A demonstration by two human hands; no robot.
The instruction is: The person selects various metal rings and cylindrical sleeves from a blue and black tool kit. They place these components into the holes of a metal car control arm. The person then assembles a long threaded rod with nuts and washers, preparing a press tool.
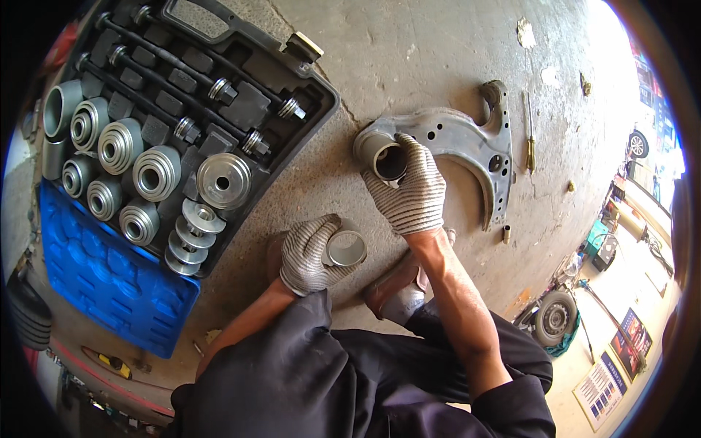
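Note:
My left hand (310,255), in a striped knit glove, is closed round a short silver metal sleeve (346,247) with its round opening facing up. My right hand (412,186), gloved the same way, grips a metal cup (377,150) at the rounded left end of a grey car control arm (453,125). Inside the cup it looks dark, and whether it is seated on the arm or held just above it I cannot tell. The control arm lies on the concrete floor, its curved part reaching to the right.
At the left lies an open black tool case (292,80) with threaded rods, stepped metal sleeves (120,146) and discs (196,230). A blue moulded tray (120,274) sits below it. Right of the arm are a screwdriver (531,139) and a small metal piece (507,234). A wheel (555,319) stands farther right.

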